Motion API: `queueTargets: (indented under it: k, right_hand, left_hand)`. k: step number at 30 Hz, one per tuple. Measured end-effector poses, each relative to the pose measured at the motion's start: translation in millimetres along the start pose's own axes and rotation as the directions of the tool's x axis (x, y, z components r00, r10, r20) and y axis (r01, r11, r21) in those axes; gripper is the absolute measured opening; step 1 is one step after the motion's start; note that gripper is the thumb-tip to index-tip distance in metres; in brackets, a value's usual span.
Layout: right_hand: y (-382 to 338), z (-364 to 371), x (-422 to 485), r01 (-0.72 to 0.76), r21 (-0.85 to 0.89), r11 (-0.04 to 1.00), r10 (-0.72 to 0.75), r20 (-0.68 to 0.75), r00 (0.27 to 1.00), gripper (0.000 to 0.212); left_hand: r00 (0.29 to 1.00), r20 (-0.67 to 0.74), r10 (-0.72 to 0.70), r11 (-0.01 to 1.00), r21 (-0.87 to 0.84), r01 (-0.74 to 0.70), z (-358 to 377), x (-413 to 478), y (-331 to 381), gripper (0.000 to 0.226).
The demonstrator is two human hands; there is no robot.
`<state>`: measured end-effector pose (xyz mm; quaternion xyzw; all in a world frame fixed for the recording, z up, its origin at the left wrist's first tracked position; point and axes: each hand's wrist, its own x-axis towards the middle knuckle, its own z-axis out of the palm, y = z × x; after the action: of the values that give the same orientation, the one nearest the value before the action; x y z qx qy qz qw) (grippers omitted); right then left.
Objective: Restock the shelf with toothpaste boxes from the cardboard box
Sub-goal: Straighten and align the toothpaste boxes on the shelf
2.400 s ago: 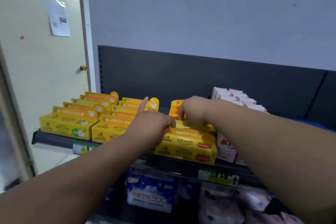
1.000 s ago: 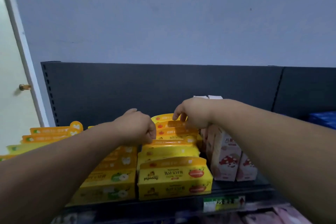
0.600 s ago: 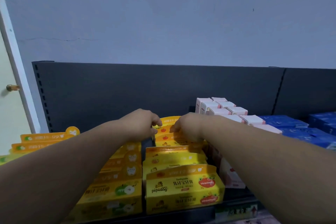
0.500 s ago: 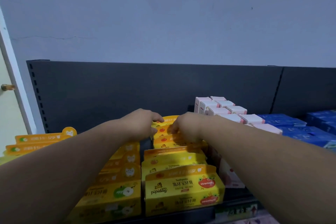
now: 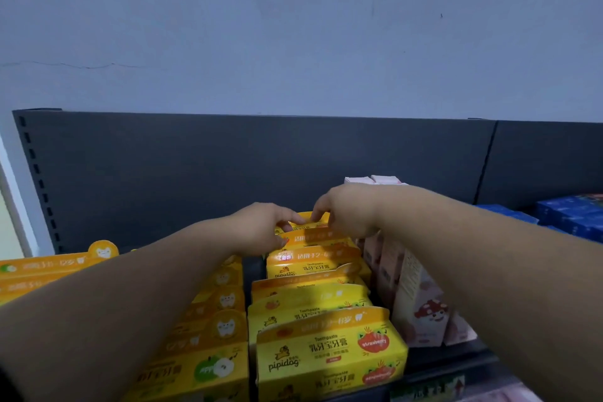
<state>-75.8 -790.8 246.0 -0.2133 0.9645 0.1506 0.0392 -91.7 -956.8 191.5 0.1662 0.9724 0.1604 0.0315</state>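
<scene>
At the far left of the shelf [image 5: 473, 354], orange-topped boxes [image 5: 49, 266] stand in a row, with an apple-flavour row [image 5: 208, 365] just beside them. Above that row the left hand [image 5: 261, 228] reaches in, its fingers curled and its thumb pinching the left end of the rearmost toothpaste box [image 5: 305, 222]. That box stands at the back of the strawberry row [image 5: 329, 356], close to the dark back panel [image 5: 228, 166]. The right hand [image 5: 349, 209] curls its fingers over the box's right end. Pink mushroom cartons [image 5: 421, 313] stand just beside the strawberry row, and blue boxes [image 5: 571, 215] sit further right.
</scene>
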Motion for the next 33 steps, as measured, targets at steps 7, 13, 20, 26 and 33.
queueTargets:
  k: [7, 13, 20, 26, 33]
  right_hand:
    - [2, -3, 4, -0.01, -0.001, 1.0, 0.01, 0.053, 0.999, 0.061]
    - [3, -9, 13, 0.012, 0.092, 0.996, -0.023, 0.115, 0.993, 0.062]
    - [4, -14, 26, -0.002, 0.257, 0.967, -0.054, 0.209, 0.976, 0.057]
    - [4, -14, 37, -0.02, 0.266, 0.964, -0.045, 0.236, 0.971, 0.057]
    - [6, -11, 45, -0.024, 0.175, 0.984, -0.025, 0.272, 0.962, 0.06]
  left_hand:
    - [1.0, 0.023, 0.016, 0.999, 0.028, -0.017, -3, 9, -6, 0.055]
    - [0.996, 0.089, 0.015, 1.0, 0.003, -0.015, -10, 11, -19, 0.053]
    - [0.978, 0.206, 0.01, 1.0, -0.014, -0.007, -23, 7, -31, 0.049]
    - [0.996, -0.087, 0.003, 0.998, -0.06, -0.008, -24, 25, -30, 0.043]
    - [0.999, -0.001, -0.035, 0.997, 0.064, 0.035, -8, 54, -27, 0.04]
